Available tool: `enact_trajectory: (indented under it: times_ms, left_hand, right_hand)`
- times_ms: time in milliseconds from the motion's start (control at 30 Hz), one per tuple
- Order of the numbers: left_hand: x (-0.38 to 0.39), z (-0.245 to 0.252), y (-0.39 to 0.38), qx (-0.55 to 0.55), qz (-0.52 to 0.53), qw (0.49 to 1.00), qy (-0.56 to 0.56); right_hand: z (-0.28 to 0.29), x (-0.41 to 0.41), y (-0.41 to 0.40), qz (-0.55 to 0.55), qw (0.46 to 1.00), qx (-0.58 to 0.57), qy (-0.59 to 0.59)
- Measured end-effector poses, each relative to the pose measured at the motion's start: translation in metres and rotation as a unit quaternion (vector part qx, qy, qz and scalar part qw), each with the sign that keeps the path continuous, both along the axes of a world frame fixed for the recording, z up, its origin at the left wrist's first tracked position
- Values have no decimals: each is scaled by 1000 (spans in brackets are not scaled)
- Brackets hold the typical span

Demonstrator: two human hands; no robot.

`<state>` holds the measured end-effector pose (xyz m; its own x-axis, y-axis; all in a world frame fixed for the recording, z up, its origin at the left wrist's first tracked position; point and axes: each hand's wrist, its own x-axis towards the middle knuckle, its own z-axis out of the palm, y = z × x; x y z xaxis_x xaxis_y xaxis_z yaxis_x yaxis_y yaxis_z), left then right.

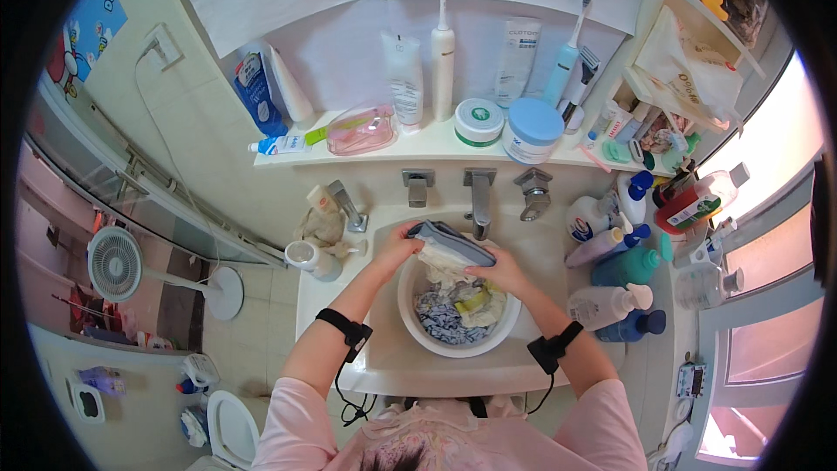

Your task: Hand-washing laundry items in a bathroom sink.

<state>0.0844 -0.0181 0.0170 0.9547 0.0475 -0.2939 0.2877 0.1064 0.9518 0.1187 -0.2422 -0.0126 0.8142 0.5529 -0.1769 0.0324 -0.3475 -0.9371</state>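
Observation:
Between my two hands a blue-grey and cream cloth garment (451,247) is stretched above the far part of a round white basin (407,327). My left hand (400,246) grips its left end, and my right hand (499,269) has hold of the right end. The garment's cream part hangs down into the basin. Below it lie a crumpled blue-and-white patterned cloth (444,322) and a cream cloth with a yellow band (476,301). The basin stands in the washbasin sink (549,360), under a chrome spout (481,209). Whether the cloth is wet I cannot tell.
Several pump bottles (628,267) crowd the right side. A lidded jar (312,260) and a metal-handled holder (349,208) stand at the left. Behind the taps, a shelf (366,158) bears tubes, toothbrushes and tubs. Cables hang from my arm bands.

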Motion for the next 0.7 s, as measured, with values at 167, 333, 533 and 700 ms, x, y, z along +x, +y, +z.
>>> enact_trajectory:
  times_ms: [167, 333, 533, 700]
  left_hand:
    - [2, -45, -5, 82, 63, 993, -59]
    - [-12, -87, -46, 380, 36, 920, -88]
    - [-42, -168, -61, 578, -193, 792, -43]
    - [-43, -171, -59, 604, -255, 754, -32]
  right_hand:
    - [-29, 9, -12, -99, 994, 48, 23]
    - [-93, -7, 4, -123, 974, -140, -131]
    - [-150, -36, 16, 77, 920, -303, -237]
    - [-134, -21, 10, 141, 858, -464, -168]
